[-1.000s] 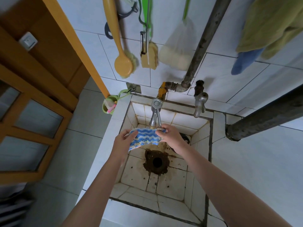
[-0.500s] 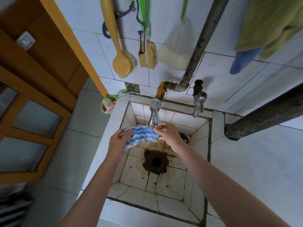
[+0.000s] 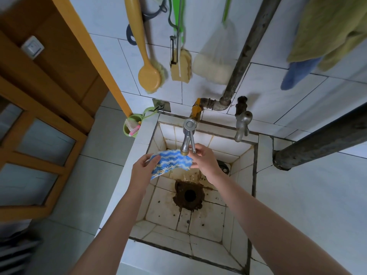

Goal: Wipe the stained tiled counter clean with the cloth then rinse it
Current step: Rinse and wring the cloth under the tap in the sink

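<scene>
Right hand (image 3: 203, 162) has crept up since a second ago, upper fingers now at the tip of the tap lever (image 3: 192, 144), and the cloth (image 3: 171, 162) sits closer under the tap (image 3: 186, 142). Going left to right: left hand (image 3: 142, 168) pinches the cloth's left edge, thumb on top; the blue wavy cloth is spread between both hands over the tiled sink (image 3: 263, 153); the right hand looks to be pinching the right edge too. Can't see any water running. That rag looks thin, floppy and light, and it'll sag and get heavier once soaked, so I'd say holding opposite edges like this is right, then bunch it up to wring
</scene>
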### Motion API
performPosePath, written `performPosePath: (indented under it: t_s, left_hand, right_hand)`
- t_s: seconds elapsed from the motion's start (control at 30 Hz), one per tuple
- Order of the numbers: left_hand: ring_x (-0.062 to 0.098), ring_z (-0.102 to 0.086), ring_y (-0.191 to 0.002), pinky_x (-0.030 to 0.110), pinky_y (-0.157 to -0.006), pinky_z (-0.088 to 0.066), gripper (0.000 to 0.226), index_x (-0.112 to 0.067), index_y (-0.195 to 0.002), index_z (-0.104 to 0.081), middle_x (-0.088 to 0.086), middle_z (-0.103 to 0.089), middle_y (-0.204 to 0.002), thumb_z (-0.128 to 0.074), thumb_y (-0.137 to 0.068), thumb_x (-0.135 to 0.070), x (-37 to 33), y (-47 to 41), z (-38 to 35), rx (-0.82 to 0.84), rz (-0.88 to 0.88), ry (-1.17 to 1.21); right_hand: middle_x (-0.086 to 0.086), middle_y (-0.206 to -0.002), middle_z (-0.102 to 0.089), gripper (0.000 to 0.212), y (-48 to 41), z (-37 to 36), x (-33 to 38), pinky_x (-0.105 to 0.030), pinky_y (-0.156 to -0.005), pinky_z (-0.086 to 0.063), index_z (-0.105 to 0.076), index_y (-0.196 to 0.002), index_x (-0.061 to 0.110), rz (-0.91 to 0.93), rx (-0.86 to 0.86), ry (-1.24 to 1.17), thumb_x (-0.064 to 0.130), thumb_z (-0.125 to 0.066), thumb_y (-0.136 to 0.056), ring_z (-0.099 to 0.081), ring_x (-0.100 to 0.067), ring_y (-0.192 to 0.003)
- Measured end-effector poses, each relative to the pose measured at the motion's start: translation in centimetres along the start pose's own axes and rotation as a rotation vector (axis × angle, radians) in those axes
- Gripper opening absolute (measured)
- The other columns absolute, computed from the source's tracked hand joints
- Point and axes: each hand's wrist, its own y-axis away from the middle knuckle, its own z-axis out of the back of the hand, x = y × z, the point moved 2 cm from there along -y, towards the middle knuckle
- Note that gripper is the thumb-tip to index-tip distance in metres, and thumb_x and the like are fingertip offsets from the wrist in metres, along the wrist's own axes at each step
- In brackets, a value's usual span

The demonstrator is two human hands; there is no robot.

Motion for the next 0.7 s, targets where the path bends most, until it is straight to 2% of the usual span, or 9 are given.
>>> performPosePath:
  t_s: [0.13, 0.2, 0.27, 0.37, 0.47, 0.53, 0.7]
  left_hand:
    - [0.014, -0.064, -0.085, 0.009, -0.056, -0.049, 0.026, -0.008, -0.109, -0.060, 0.005, -0.066, -0.099, -0.058, -0.090, -0.025, -0.1, -0.1, -0.2, 0.002, -0.015, 0.006]
    - [0.012, -0.064, -0.081, 0.010, -0.056, -0.050, 0.022, -0.009, -0.106, -0.060, 0.004, -0.066, -0.095, -0.058, -0.090, -0.024, 0.0, -0.2, -0.5, 0.009, -0.008, 0.016]
    - [0.010, -0.064, -0.079, 0.011, -0.056, -0.050, 0.020, -0.012, -0.104, -0.060, 0.001, -0.066, -0.092, -0.059, -0.089, -0.025, 0.0, -0.2, -1.1, 0.027, 0.007, 0.019]
    - [0.008, -0.063, -0.076, 0.011, -0.055, -0.049, 0.019, -0.015, -0.103, -0.060, -0.002, -0.065, -0.088, -0.060, -0.088, -0.026, 0.1, -0.2, -2.4, 0.059, 0.012, 0.017]
    - [0.013, -0.063, -0.077, 0.012, -0.053, -0.049, 0.020, -0.010, -0.104, -0.061, 0.004, -0.065, -0.091, -0.060, -0.088, -0.023, -0.1, -0.2, -3.6, 0.088, 0.025, 0.059]
    - [0.017, -0.064, -0.080, 0.013, -0.053, -0.050, 0.025, -0.006, -0.107, -0.061, 0.010, -0.066, -0.097, -0.061, -0.088, -0.023, 0.0, -0.3, -4.3, 0.107, 0.048, 0.072]
    - [0.024, -0.064, -0.089, 0.026, -0.069, -0.051, 0.022, -0.006, -0.103, -0.062, 0.015, -0.066, -0.101, -0.061, -0.087, -0.022, 0.6, -0.2, -5.6, 0.146, 0.095, 0.123]
  right_hand:
    - [-0.002, -0.102, -0.054, 0.026, 0.0, -0.3, 0.6, -0.040, -0.078, -0.057, -0.049, -0.121, 0.004, 0.066, 0.058, 0.185, 0.016, -0.045, -0.098, -0.059, -0.026, -0.103]
    - [0.005, -0.093, -0.053, 0.018, 0.2, 0.0, 0.7, -0.048, -0.079, -0.055, -0.051, -0.113, 0.009, 0.109, 0.059, 0.239, 0.017, -0.043, -0.099, -0.059, -0.024, -0.094]
    - [0.004, -0.092, -0.054, 0.008, 0.3, 0.7, 0.8, -0.051, -0.080, -0.054, -0.050, -0.101, 0.013, 0.129, 0.021, 0.231, 0.015, -0.044, -0.098, -0.057, -0.025, -0.091]
    - [0.006, -0.092, -0.054, 0.004, 0.3, 2.1, 0.7, -0.046, -0.079, -0.057, -0.052, -0.098, 0.014, 0.104, -0.030, 0.145, 0.014, -0.048, -0.097, -0.058, -0.021, -0.098]
    - [0.006, -0.094, -0.057, 0.004, 0.4, 3.2, 0.3, -0.045, -0.073, -0.059, -0.055, -0.096, 0.017, 0.034, -0.067, 0.044, 0.014, -0.052, -0.095, -0.059, -0.023, -0.105]
    - [0.006, -0.093, -0.057, 0.005, 0.5, 3.8, 0.2, -0.039, -0.067, -0.060, -0.055, -0.094, 0.017, 0.015, -0.090, 0.002, 0.012, -0.053, -0.094, -0.058, -0.022, -0.105]
    - [0.002, -0.091, -0.057, 0.005, 1.3, 5.1, 0.3, -0.019, -0.054, -0.057, -0.055, -0.092, 0.013, 0.037, -0.133, -0.041, 0.009, -0.052, -0.094, -0.058, -0.017, -0.097]
